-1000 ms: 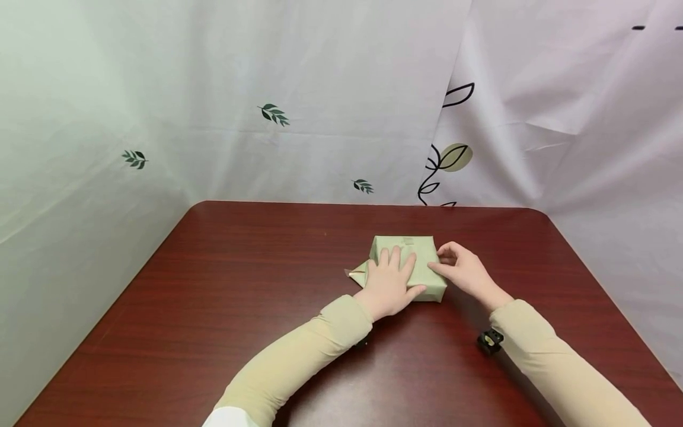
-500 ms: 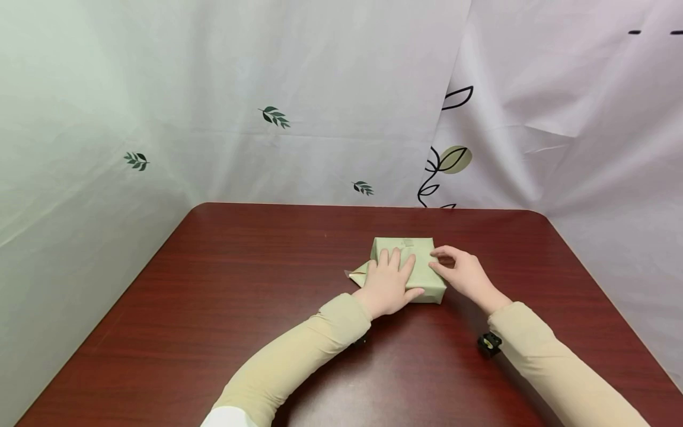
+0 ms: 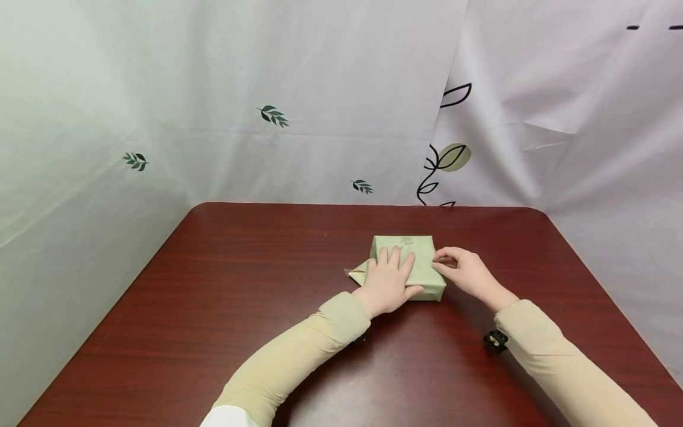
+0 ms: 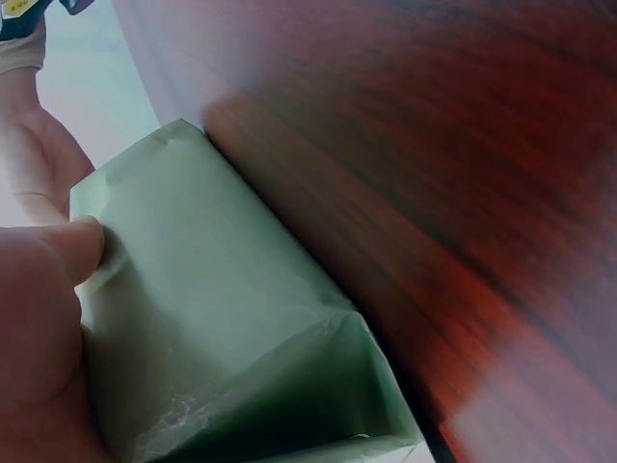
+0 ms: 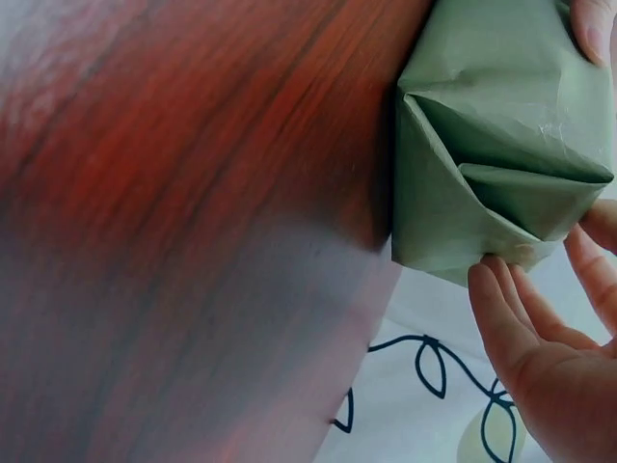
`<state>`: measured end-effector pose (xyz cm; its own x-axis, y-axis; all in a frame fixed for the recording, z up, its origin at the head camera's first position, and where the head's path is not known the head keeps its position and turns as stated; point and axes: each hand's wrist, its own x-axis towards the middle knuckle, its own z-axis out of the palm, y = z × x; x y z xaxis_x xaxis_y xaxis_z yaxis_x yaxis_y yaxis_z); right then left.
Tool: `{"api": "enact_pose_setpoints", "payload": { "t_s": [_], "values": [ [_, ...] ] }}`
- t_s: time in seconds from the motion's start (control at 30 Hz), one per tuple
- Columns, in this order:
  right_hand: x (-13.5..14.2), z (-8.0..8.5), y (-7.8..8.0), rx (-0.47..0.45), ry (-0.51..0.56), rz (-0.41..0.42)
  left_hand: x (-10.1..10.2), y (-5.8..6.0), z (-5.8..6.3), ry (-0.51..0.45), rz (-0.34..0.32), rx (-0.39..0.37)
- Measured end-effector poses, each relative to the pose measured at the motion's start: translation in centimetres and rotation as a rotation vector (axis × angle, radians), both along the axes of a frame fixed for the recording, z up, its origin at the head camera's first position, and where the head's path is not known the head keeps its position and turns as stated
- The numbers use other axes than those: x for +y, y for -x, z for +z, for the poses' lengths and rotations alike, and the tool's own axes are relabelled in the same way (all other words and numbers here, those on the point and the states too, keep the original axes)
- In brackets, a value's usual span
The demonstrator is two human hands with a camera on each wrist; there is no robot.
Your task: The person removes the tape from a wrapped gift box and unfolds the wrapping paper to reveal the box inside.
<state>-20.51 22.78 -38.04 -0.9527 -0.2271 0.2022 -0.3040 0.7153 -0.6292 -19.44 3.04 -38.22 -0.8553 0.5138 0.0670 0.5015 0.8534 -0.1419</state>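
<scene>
One reddish-brown table (image 3: 240, 284) extended below the left hand (image 3: 385, 287) and right hand (image 3: 466, 274). On it, one green wrapped parcel (image 3: 425, 267) sat directly under the left hand, which rested spread on top, grasping nothing. The right hand, unclenched, touched the parcel's folded end.

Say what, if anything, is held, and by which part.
The left hand rests spread on top of the green wrapped box, not gripping. The right hand touches the box's folded end; whether it pinches there cannot be told.

The table (image 3: 256, 267) is dark red and wood-grained; a green wrapped box (image 3: 424, 265) lies on it.
</scene>
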Motion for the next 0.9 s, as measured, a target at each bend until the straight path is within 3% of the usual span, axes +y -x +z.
{"api": "enact_pose_setpoints", "payload": {
  "t_s": [0.43,0.9],
  "values": [
    [1.0,-0.2,0.2,-0.046,0.026,0.075,0.0,0.1,0.0,0.0,0.008,-0.029],
    [0.6,0.5,0.7,-0.023,-0.021,0.084,0.1,0.1,0.0,-0.011,0.006,-0.022]
  ]
}}
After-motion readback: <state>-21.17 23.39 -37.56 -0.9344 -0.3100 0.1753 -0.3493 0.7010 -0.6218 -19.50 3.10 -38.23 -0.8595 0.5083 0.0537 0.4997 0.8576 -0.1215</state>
